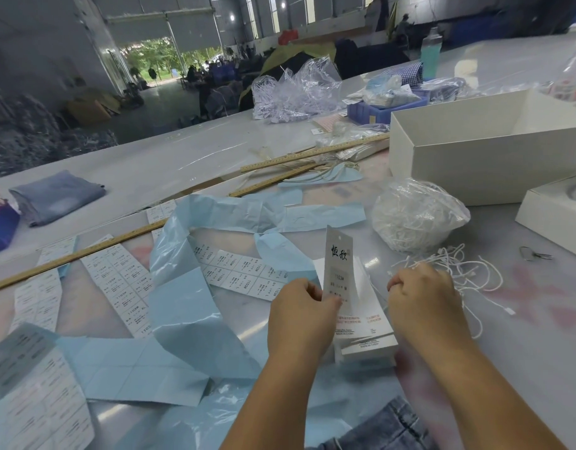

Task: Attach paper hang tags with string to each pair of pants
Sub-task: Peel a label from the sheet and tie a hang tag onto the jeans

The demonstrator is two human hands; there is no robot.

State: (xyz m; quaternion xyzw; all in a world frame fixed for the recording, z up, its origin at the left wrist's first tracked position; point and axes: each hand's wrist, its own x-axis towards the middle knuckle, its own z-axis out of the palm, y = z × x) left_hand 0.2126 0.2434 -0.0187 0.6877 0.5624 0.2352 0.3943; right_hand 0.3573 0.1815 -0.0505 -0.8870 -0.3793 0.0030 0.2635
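My left hand [301, 315] pinches the lower end of a white paper hang tag [338, 258] and holds it upright; the tag has a punched hole at its top and black characters below. A stack of more hang tags [366, 336] lies on the table between my hands. My right hand [424, 303] has its fingers curled over the loose white strings [468, 267] beside the stack; whether it grips one I cannot see. A clear bag of white strings [416, 216] sits behind. Denim pants [387, 430] show at the bottom edge.
Light blue backing paper [182, 306] and sheets of size stickers [124, 284] litter the left side. Wooden rulers [312, 154] lie across the middle. An open white box [475, 147] stands at right, its lid [553, 216] nearby. Folded jeans [57, 196] rest far left. Small snips [533, 254] lie right.
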